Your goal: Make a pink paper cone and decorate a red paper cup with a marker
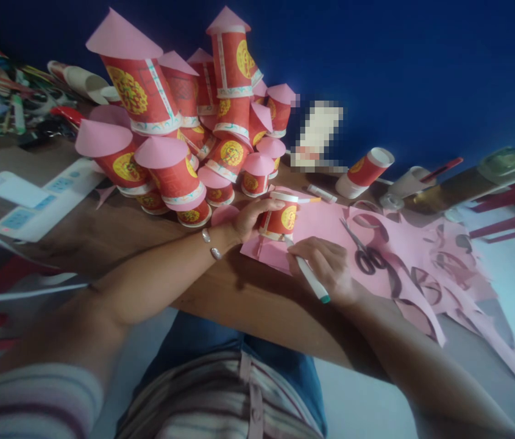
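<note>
My left hand (250, 221) is wrapped round a short red paper tube (284, 221) with a yellow emblem and a white rim, held upright over pink paper. In my right hand (323, 262) is a white marker (309, 277) with a green end; its upper end meets the bottom edge of the tube. Under both hands lies a sheet of pink paper (325, 222). A thin stick with an orange tip (309, 200) shows just beyond the tube. Dark-handled scissors (367, 253) rest on the pink paper right of my right hand.
Several red tubes with pink cone tops (166, 164) stand stacked at the back left. A white power strip (47, 201) lies left. Cut pink scraps (449, 268) spread right. Behind them are another red tube (367, 171) and a glass bottle (481, 177). Tools clutter the far left.
</note>
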Motion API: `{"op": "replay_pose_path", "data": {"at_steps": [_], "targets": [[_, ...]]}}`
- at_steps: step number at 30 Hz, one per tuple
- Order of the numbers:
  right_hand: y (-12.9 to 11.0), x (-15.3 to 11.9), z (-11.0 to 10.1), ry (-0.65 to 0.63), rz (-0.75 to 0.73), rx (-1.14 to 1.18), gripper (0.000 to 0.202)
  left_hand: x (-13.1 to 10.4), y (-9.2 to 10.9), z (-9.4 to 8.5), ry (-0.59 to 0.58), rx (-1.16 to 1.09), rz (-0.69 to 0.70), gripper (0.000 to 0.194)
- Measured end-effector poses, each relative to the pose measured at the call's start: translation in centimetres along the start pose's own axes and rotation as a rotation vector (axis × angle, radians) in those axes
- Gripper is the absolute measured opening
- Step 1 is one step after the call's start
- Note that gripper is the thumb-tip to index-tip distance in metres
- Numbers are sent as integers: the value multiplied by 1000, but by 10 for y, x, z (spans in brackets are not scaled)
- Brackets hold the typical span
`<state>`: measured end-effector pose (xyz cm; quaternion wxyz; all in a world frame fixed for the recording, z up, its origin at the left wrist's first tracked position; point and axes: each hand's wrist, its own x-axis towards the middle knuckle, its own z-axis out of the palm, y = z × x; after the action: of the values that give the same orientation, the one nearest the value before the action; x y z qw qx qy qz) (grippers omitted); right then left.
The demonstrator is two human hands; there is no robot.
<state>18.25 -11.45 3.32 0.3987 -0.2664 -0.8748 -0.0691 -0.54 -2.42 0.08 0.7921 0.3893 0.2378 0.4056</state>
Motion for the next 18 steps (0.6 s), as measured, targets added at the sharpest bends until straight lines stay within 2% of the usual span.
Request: {"op": "replay_pose_path", "data": {"at_steps": [9, 18], "targets": [[0, 0, 0, 2, -9, -25, 19, -1, 4, 8, 0, -1, 37, 29], [-1, 1, -2, 0, -11, -6, 20, -1, 3, 6, 7, -5, 25, 31]]}}
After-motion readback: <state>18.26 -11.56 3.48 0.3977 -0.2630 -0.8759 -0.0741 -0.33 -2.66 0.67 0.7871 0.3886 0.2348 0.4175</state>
